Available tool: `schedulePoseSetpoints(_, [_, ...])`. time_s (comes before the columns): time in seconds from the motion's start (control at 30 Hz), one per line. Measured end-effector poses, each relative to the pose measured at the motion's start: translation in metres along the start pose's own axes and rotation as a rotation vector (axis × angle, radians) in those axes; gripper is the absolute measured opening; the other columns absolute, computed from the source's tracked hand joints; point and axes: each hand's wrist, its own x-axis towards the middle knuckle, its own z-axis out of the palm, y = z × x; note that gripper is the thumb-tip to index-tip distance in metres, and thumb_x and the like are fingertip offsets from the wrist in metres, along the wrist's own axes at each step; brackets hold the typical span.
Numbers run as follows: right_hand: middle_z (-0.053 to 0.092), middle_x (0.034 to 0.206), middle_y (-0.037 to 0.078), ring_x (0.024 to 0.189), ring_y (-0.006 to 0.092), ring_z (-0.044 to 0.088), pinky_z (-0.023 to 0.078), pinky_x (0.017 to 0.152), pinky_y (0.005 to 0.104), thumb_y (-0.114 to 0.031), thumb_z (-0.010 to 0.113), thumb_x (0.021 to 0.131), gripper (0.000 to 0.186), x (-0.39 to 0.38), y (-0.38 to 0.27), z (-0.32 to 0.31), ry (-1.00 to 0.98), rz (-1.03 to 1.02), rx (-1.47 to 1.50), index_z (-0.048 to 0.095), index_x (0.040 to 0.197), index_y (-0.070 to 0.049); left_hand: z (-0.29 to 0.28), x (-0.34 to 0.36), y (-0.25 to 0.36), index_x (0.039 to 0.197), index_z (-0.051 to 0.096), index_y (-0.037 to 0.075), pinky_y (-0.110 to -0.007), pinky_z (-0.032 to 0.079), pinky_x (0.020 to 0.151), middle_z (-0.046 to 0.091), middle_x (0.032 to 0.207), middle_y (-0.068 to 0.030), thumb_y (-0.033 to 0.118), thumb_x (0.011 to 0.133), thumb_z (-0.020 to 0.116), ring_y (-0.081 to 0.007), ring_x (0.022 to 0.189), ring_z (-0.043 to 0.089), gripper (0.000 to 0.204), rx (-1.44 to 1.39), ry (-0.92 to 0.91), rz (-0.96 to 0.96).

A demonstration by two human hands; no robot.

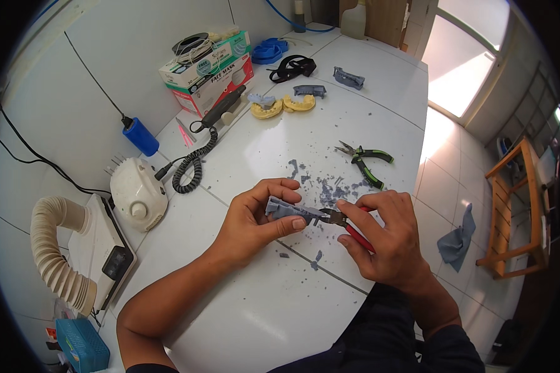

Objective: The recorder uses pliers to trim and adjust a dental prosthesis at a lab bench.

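Observation:
My left hand grips a long grey-blue resin piece with thumb and fingers. My right hand is closed on red-handled cutting pliers, whose metal jaws are at the piece's right end. Grey-blue chips and scraps are scattered on the white tiled worktop around both hands. Behind my right hand lie green-and-black pliers with their handles spread. Farther back sit two yellow dental casts, one grey piece beside them and another to the right.
At the left are a rotary-tool control unit, its handpiece, a hose extractor and a turquoise basket. Boxes, blue trays and black straps stand at the back. A wooden stool is beyond the curved right edge.

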Motion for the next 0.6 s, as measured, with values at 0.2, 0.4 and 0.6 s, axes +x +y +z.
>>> schedulePoseSetpoints(0.2, [0.062,0.103,0.007,0.095,0.0226,0.059,0.04,0.086,0.0417,-0.022,0.086,0.083,0.048,-0.003,-0.004,0.012,0.05,-0.022,-0.029,0.076,0.126,-0.005,0.0,-0.006,-0.01,0.114,0.07,0.002,-0.039,0.06,0.105,0.064,0.137,-0.0147,0.006,0.089,0.085,-0.0226,0.117,0.07,0.029,-0.359,-0.022,-0.096])
schedulePoseSetpoints(0.4, [0.062,0.105,0.007,0.096,0.0225,0.059,0.039,0.088,0.0427,-0.022,0.084,0.085,0.05,-0.009,-0.007,0.023,0.083,0.004,-0.016,0.074,0.13,-0.004,0.004,-0.006,-0.006,0.111,0.066,0.002,-0.047,0.061,0.11,0.07,0.125,-0.0163,0.003,0.088,0.084,-0.0276,0.12,0.071,0.029,-0.31,-0.013,-0.097])
schedulePoseSetpoints(0.6, [0.062,0.105,0.008,0.096,0.023,0.058,0.038,0.088,0.0427,-0.022,0.083,0.087,0.051,-0.008,-0.01,0.021,0.086,-0.003,0.01,0.073,0.134,-0.004,0.003,-0.008,-0.002,0.109,0.064,0.002,-0.049,0.065,0.102,0.072,0.119,-0.0171,-0.002,0.086,0.085,-0.0288,0.116,0.073,0.031,-0.15,0.004,-0.044])
